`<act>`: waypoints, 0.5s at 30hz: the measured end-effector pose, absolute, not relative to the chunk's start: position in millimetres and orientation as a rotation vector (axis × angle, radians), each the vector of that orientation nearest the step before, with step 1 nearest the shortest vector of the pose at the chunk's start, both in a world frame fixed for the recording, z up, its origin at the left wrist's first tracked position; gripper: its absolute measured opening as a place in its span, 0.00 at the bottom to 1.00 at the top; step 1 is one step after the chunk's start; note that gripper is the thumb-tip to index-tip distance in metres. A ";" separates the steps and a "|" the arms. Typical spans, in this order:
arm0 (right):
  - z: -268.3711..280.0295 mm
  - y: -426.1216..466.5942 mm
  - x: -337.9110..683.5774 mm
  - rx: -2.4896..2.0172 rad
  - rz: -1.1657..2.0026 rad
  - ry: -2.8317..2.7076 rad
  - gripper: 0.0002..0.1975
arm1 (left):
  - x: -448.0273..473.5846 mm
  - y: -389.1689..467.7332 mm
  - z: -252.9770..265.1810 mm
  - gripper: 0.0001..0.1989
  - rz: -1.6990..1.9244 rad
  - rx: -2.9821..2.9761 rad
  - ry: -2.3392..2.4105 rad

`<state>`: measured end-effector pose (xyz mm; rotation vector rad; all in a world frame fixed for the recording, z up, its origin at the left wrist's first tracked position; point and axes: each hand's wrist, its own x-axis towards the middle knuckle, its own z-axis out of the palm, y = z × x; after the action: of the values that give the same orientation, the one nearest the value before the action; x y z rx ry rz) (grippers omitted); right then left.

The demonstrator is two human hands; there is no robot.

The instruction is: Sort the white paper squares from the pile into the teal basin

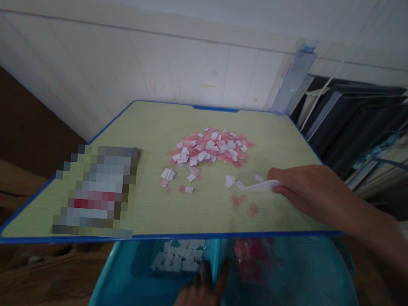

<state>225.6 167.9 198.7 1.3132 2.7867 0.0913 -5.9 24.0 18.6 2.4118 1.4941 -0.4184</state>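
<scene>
My right hand (302, 190) is closed on a slim white tapered tool (262, 185), whose exact kind I cannot make out. Its thin tip points left, beside a few small white paper squares (230, 181) on the pale green board (206, 214). Farther back on the board lies a heap of white squares mixed with pink, translucent bits (211, 146). Below the board's front edge, my left hand (199, 295) reaches down with fingers apart, close to the wall between two teal containers. Nothing shows in it, though the dim light blurs the fingertips.
A blurred-out flat object (98, 187) lies on the board's left. Many white squares (179, 256) fill part of the left teal bin (102, 276); red-pink material (252, 259) sits in the round teal basin (353, 294). A plastic bottle (295, 78) and dark panels (353, 117) stand back right.
</scene>
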 end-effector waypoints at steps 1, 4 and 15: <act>197.5 170.8 217.0 1.320 0.150 2.779 0.11 | -6.0 23.8 18.9 0.33 -0.420 2.413 1.489; 191.0 178.0 196.3 1.311 0.295 2.772 0.13 | -6.1 23.6 20.2 0.33 -0.439 2.423 1.472; 205.6 176.1 218.6 1.116 0.168 2.868 0.11 | -3.5 24.9 23.0 0.32 -0.429 2.401 1.467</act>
<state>218.6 176.1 205.6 1.1164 2.8680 0.1676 -3.5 24.9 23.0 2.4013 1.4669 -0.4286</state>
